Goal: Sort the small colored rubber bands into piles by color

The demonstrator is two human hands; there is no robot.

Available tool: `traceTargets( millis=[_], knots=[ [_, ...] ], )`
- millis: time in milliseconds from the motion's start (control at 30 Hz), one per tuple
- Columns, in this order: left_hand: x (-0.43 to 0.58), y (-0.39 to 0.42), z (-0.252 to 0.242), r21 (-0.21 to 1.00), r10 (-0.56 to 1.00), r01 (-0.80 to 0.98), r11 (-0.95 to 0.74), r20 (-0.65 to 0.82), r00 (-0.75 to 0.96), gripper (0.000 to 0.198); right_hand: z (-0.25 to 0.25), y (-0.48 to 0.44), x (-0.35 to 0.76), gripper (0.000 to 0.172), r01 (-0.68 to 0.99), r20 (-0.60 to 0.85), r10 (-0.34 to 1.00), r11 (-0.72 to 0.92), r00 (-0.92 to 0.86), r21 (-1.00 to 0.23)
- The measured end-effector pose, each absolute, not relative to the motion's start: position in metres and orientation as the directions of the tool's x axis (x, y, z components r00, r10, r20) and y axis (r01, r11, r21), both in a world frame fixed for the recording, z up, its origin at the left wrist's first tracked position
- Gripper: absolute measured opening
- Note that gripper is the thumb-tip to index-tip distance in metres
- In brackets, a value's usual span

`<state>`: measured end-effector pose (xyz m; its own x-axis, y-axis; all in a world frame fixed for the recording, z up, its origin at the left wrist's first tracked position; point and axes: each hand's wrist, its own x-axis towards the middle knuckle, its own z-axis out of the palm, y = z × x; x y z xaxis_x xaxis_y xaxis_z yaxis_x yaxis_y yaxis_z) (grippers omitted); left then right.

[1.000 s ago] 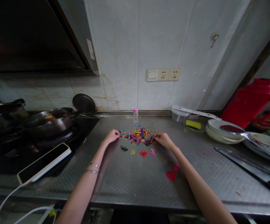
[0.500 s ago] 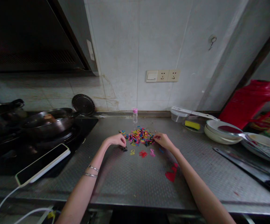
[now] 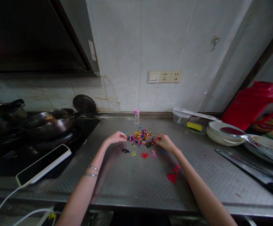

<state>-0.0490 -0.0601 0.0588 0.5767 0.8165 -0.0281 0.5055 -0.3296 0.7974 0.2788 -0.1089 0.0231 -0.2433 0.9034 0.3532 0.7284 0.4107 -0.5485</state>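
A heap of small colourful rubber bands (image 3: 141,137) lies on the metal counter. At its left edge is my left hand (image 3: 117,137), the fingers pinched together; anything between them is too small to make out. My right hand (image 3: 164,141) pinches at the heap's right edge, its fingertips touching bands there, and what it grips is hidden. In front of the heap lie small groups by colour: black bands (image 3: 125,150), yellow bands (image 3: 133,153), red bands (image 3: 144,155) and pink bands (image 3: 153,153). A blue band (image 3: 163,151) sits below my right hand.
A small clear bottle with a pink cap (image 3: 136,116) stands behind the heap. Red heart shapes (image 3: 173,175) lie near my right forearm. A phone (image 3: 43,164) and pan (image 3: 51,125) are at left; a knife (image 3: 244,166), bowls (image 3: 226,138) and red thermos (image 3: 251,103) at right.
My left hand has moved up and slightly left, from the black bands to the heap's left edge, uncovering the black bands. My right hand has stayed nearly in place.
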Motion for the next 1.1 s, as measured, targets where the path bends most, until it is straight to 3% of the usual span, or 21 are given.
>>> traceTargets(
  millis=[367, 800, 1100],
  knots=[
    [-0.055, -0.05, 0.041, 0.806, 0.865, 0.502, -0.313, 0.023, 0.502, 0.021, 0.029, -0.122, 0.244, 0.017, 0.727, 0.298, 0.846, 0.532, -0.442, -0.434],
    [-0.061, -0.045, 0.032, 0.81, 0.889, 0.515, -0.28, 0.016, 0.457, 0.025, 0.043, -0.134, 0.232, 0.016, 0.866, 0.168, 0.896, 0.441, -0.41, -0.235],
    [-0.062, -0.042, 0.028, 0.806, 0.897, 0.53, -0.264, 0.003, 0.442, 0.026, 0.046, -0.134, 0.225, 0.021, 0.834, 0.241, 0.868, 0.488, -0.433, -0.259]
  ],
)
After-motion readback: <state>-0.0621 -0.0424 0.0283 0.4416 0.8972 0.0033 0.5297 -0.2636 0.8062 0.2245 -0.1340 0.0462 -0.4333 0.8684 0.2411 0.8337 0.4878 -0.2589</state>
